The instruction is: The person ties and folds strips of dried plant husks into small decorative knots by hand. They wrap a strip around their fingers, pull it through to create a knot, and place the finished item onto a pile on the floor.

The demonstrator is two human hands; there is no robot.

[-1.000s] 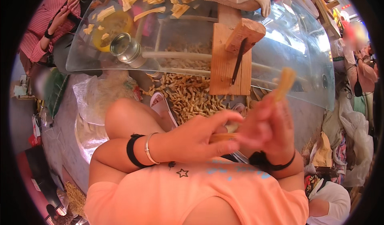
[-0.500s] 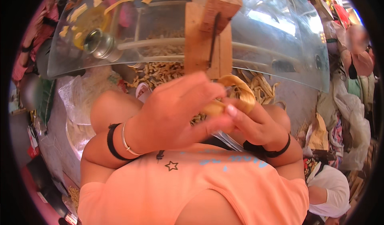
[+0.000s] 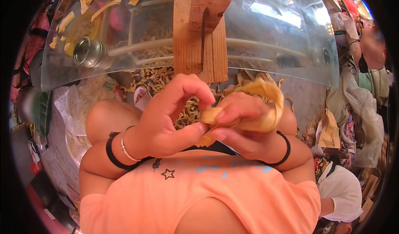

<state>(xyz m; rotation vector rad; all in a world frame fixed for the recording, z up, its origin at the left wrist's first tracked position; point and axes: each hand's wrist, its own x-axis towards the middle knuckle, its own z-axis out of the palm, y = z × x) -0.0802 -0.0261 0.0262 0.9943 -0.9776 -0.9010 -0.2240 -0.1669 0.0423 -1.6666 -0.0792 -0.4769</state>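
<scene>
Both hands have come down close to the chest since a second ago — the left hand (image 3: 166, 121) now pinches one end of the yellow strip (image 3: 266, 105) while the right hand (image 3: 245, 130) grips its curled loop, so the bending goes on.

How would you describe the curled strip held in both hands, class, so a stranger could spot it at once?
Start at the upright wooden block under the clear curved plastic shield. Just below it the left hand and right hand meet. Between them is the pale yellow, ribbon-like fibrous strip, looped over the right hand, unlike the short loose scraps scattered beyond.
</scene>
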